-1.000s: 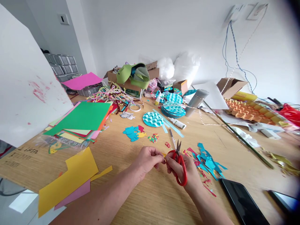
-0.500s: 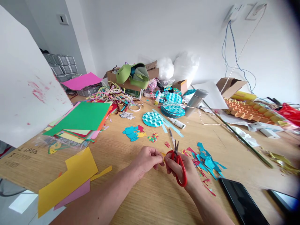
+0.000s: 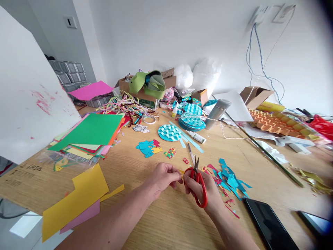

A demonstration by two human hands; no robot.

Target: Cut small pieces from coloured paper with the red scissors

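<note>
My left hand (image 3: 166, 175) is closed in a pinch on a small piece of yellow paper (image 3: 181, 172), most of it hidden by fingers. Close beside it, my right hand (image 3: 201, 185) holds red-handled scissors (image 3: 203, 194), their dark blades pointing up and away from me. The right fingertips also meet the yellow piece's edge. Just beyond the hands lie a craft knife or pen (image 3: 190, 152) and a small red cutout (image 3: 185, 160). Farther off are blue fish cutouts (image 3: 145, 148), a yellow fish cutout (image 3: 157, 150) and a small pile of coloured bits (image 3: 170, 153).
Blue and red paper scraps (image 3: 231, 178) lie right of my hands, near a black phone (image 3: 269, 224). Yellow paper (image 3: 78, 201) overhangs the left table edge below a green sheet (image 3: 91, 129). Behind stand a scaly blue disc (image 3: 169, 132), a glue tube (image 3: 197, 136) and a grey bottle (image 3: 218, 113).
</note>
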